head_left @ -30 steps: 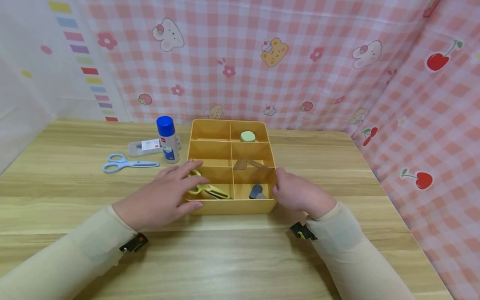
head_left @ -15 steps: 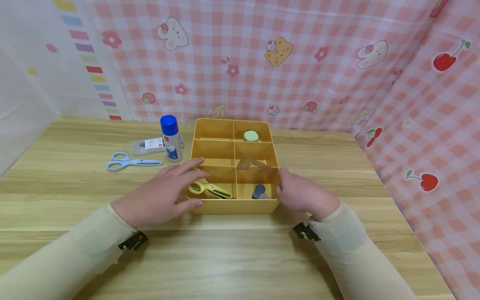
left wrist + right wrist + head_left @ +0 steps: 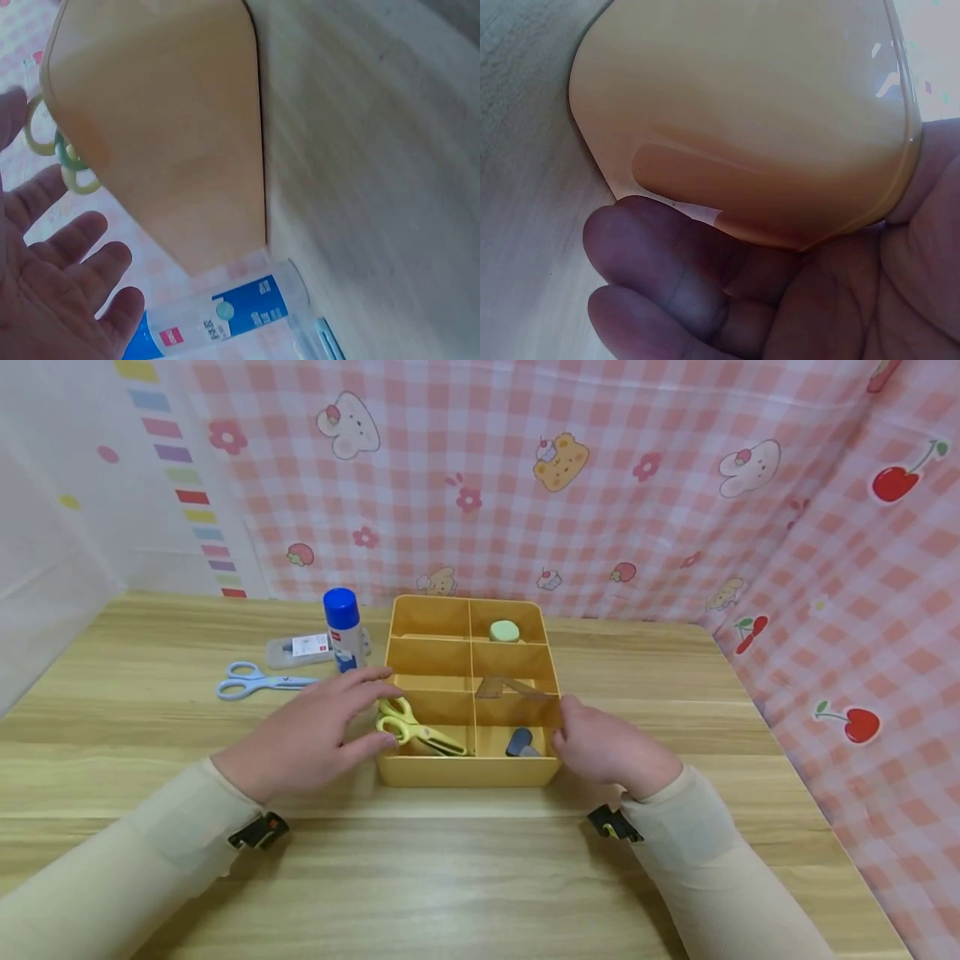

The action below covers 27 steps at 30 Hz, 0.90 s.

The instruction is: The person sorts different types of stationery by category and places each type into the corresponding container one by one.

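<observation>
A yellow storage box point(image 3: 468, 772) with several compartments stands on the table. My right hand point(image 3: 611, 747) grips its right wall; in the right wrist view the curled fingers point(image 3: 656, 259) lie outside while the thumb passes behind the rim. My left hand point(image 3: 307, 735) hovers by the left wall, fingers loosely spread and holding nothing; the left wrist view shows them apart from the wall. Yellow scissors point(image 3: 420, 729) lie in the front left compartment, their handles point(image 3: 39, 127) above the rim. A dark grey-headed object point(image 3: 520, 742) occupies the front right one.
A blue-capped glue bottle point(image 3: 342, 618) stands left of the box, beside a clear case point(image 3: 300, 649) with a white label. Light blue scissors point(image 3: 247, 682) lie partly behind my left hand. A pale green block point(image 3: 504, 631) sits back right; a see-through brownish piece point(image 3: 491, 687) sits middle right.
My left hand has drawn back leftward from the box's rim, uncovering more of the yellow scissors and covering the blue scissors' tips. The right hand keeps its hold. The head view has shifted slightly.
</observation>
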### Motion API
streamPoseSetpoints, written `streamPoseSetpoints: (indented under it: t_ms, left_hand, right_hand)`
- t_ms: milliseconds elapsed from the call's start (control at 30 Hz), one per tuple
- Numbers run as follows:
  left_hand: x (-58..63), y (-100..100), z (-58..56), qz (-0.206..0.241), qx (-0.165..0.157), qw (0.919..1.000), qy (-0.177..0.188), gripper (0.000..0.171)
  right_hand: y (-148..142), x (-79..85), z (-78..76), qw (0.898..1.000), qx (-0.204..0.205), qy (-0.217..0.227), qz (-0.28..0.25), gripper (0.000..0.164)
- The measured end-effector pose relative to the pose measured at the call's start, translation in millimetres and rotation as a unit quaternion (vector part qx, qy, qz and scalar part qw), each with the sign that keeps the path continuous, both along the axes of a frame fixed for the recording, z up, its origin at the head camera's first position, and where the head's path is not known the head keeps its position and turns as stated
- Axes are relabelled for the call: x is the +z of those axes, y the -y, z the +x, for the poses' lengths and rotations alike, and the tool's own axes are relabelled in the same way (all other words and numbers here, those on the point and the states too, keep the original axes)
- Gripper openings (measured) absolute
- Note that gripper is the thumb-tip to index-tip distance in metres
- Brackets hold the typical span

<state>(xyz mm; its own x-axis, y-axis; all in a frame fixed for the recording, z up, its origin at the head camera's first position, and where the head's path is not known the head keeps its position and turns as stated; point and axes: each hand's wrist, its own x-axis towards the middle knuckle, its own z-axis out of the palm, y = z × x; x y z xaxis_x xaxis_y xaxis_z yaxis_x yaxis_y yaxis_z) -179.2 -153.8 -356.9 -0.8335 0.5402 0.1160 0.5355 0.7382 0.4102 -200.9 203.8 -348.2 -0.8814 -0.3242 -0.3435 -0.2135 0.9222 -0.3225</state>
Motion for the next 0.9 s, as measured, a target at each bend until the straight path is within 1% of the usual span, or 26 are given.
streamPoseSetpoints:
  t_ms: [200, 300, 400, 500, 633, 767, 833, 900]
  left_hand:
    - [7.2, 7, -4.3, 0.027, 0.031, 0.9989, -0.021, 0.051]
    - [10.7, 12, -8.4, 0.041, 0.048, 0.9974, -0.033, 0.050]
    - [14.6, 18, -14.3, 0.060, 0.073, 0.9943, -0.048, 0.048]
    - [20.7, 23, -21.5, 0.080, 0.103, 0.9901, -0.051, 0.050]
    - [30.1, 30, -34.6, 0.093, 0.142, 0.9845, -0.045, 0.059]
    - [37.0, 34, -52.6, 0.084, 0.159, 0.9828, -0.041, 0.068]
    - [39.7, 33, -61.8, 0.073, 0.162, 0.9837, -0.028, 0.073]
    - [41.5, 31, -70.4, 0.055, 0.165, 0.9848, -0.003, 0.080]
  right_hand:
    - [0, -0.1, -0.3, 1.000, 0.001, -0.001, 0.000, 0.029]
    - [0, -0.4, -0.1, 1.000, 0.000, -0.002, 0.001, 0.029]
    - [0, -0.7, 0.4, 1.000, 0.002, -0.002, 0.000, 0.029]
    - [0, 0.4, 0.7, 1.000, 0.003, -0.001, -0.001, 0.029]
    - [0, 2.1, 1.0, 1.000, 0.001, -0.001, -0.002, 0.029]
    - [0, 1.8, 0.6, 1.000, 0.001, -0.002, 0.002, 0.030]
    - [0, 1.2, 0.5, 1.000, 0.000, -0.002, 0.003, 0.029]
    - [1, 0.9, 0.8, 1.000, -0.002, 0.000, 0.004, 0.029]
